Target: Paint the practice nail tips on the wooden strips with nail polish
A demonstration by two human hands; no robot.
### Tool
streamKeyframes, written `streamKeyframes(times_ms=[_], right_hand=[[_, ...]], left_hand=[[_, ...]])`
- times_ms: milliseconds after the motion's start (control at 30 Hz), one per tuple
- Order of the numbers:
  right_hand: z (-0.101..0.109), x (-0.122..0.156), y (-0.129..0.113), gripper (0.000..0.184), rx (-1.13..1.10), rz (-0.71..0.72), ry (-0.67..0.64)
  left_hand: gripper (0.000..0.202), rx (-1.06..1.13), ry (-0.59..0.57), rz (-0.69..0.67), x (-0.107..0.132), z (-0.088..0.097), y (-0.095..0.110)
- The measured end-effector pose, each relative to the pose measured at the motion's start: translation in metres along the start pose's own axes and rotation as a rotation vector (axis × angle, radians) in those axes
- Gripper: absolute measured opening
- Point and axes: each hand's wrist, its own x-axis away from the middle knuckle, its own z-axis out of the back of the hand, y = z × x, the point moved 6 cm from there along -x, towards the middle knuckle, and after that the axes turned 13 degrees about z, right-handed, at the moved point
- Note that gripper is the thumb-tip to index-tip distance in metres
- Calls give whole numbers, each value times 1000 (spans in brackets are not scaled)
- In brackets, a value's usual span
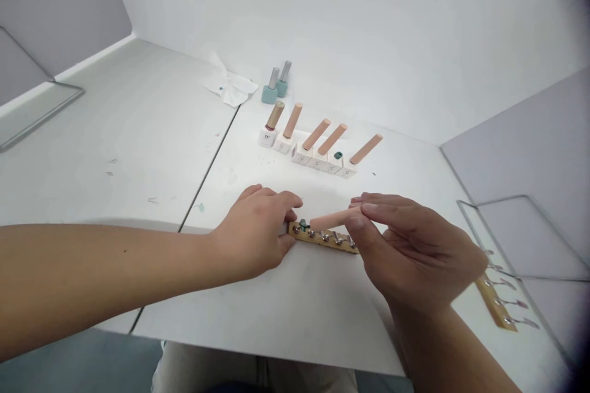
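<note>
My left hand [253,233] grips the left end of a wooden strip [325,241] fitted with a row of metal clips. A small green piece [303,225] stands at the strip's left end, just beside my left fingers. My right hand [415,252] pinches a long peach-coloured cylindrical cap [332,218] between thumb and fingers, holding it low over the strip. Its far end lies close to the green piece. Beyond my hands stands a row of several white square nail-polish bottles [304,156] with long peach caps, tilted in the picture.
Two teal bottles with grey caps [274,87] and a crumpled white tissue [229,87] lie at the back. A second wooden strip with clips [495,302] rests at the right, by a wire frame [502,239]. A seam [207,166] divides the white tabletop.
</note>
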Motion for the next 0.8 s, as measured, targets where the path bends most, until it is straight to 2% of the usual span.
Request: streamKeyframes(times_ms=[133, 467, 633, 800], right_hand=[[1, -1, -2, 41, -32, 31, -9], [3, 2, 0, 39, -77, -52, -7], [1, 4, 6, 31, 43, -147, -10], [-1, 3, 12, 13, 200, -273, -1]], left_hand=[[40, 8, -7, -9, 1, -1, -1], [39, 23, -4, -21, 2, -1, 0], [39, 19, 4, -24, 1, -1, 0], [39, 5, 8, -23, 1, 0, 0]])
